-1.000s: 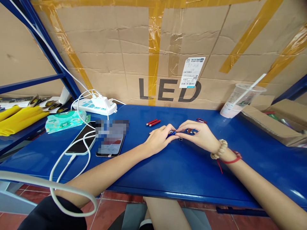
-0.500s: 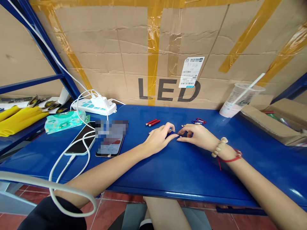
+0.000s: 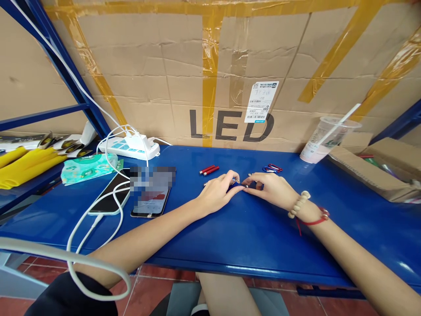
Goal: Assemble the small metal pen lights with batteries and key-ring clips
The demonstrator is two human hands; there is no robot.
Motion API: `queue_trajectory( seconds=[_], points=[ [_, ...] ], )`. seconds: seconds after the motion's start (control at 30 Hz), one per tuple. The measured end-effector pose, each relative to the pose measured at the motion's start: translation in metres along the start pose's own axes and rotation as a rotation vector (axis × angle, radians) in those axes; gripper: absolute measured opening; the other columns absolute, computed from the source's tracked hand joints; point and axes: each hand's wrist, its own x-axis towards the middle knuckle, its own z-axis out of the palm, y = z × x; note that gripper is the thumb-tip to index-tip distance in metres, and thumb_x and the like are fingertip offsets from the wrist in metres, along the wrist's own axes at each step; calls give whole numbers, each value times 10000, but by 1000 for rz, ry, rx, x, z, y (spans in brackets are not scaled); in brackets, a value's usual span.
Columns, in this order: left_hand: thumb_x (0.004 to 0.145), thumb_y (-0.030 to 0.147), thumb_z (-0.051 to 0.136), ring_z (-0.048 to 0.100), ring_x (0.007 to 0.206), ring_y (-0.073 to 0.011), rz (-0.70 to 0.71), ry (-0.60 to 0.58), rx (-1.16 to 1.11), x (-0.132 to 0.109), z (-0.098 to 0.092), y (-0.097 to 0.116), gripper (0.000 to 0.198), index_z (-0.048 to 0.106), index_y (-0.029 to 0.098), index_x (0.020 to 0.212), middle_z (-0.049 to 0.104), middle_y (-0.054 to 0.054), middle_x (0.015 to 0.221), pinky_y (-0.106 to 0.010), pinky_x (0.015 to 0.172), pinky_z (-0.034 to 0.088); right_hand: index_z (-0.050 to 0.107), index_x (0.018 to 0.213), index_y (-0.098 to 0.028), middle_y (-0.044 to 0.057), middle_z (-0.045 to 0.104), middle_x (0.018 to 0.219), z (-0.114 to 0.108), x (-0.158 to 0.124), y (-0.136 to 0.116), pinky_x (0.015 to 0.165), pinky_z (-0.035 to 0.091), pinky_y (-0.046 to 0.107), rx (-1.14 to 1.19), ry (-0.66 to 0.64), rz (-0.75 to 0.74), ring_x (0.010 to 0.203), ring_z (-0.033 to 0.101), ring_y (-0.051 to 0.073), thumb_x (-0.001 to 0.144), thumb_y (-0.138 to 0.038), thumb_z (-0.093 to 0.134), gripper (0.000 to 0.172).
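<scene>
My left hand [image 3: 217, 191] is closed round a small dark blue tube [image 3: 234, 184], mostly hidden by the fingers; a metal-coloured tip shows at the hand's far left side. My right hand [image 3: 271, 186] meets it fingertip to fingertip, thumb and fingers pinched at the tube's right end, where a tiny shiny bit shows. What exactly the right fingers grip is too small to make out. Beyond the left hand lie two red tubes [image 3: 209, 170] with silver ends, side by side. Just behind the right hand rest a red and a blue carabiner [image 3: 272, 168].
On the blue table [image 3: 204, 237] at left lie two phones [image 3: 153, 197], white cables [image 3: 122, 206], a tissue pack [image 3: 88, 168] and a power strip [image 3: 131, 147]. A plastic cup with straw [image 3: 324, 140] and an open carton [image 3: 375, 175] stand at right. A large cardboard box [image 3: 148, 79] walls the back.
The right fingertips have moved slightly left and down, closing the small gap to the left thumb. The left hand has barely shifted. Other things lie as before.
</scene>
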Motion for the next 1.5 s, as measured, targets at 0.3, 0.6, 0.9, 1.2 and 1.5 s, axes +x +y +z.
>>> queue_trajectory(
  seconds=[0.3, 0.6, 0.9, 1.2, 1.5],
  points=[
    [884, 415, 371, 585, 823, -165, -4, -12, 27, 0, 0, 1, 233, 433, 239, 1023, 598, -10, 922, -269, 684, 443, 655, 895, -251, 7, 676, 818, 1, 0, -1, 483, 384, 221, -50, 36, -50, 616, 599, 127, 850, -361, 463, 226],
    [884, 419, 364, 578, 837, -162, -8, -24, 23, 0, 0, 2, 238, 466, 241, 1004, 596, -15, 953, -286, 739, 451, 629, 869, -236, 20, 660, 877, 4, 0, -5, 559, 406, 241, -73, 72, -84, 747, 618, 154, 891, -339, 396, 256],
    [911, 371, 304, 573, 752, -145, -27, -50, 38, 0, -2, 6, 247, 489, 235, 1003, 588, 4, 789, -246, 655, 442, 574, 810, -226, 10, 648, 802, 2, 0, -5, 480, 372, 222, -15, 141, -42, 582, 574, 117, 871, -444, 406, 282],
    [917, 371, 268, 585, 686, -143, -23, -42, 14, 0, -1, 3, 264, 458, 239, 1042, 580, 25, 693, -236, 626, 428, 601, 1028, -253, 30, 631, 946, -1, -1, -13, 535, 420, 226, -19, 311, -70, 636, 589, 115, 904, -379, 354, 304],
    [903, 454, 262, 582, 648, -162, -85, -6, 33, 0, 0, 2, 296, 413, 252, 1057, 554, 28, 708, -267, 642, 419, 659, 817, -226, 31, 657, 840, -3, -2, -12, 546, 443, 236, 112, 383, -58, 606, 593, 122, 846, -441, 466, 290]
  ],
)
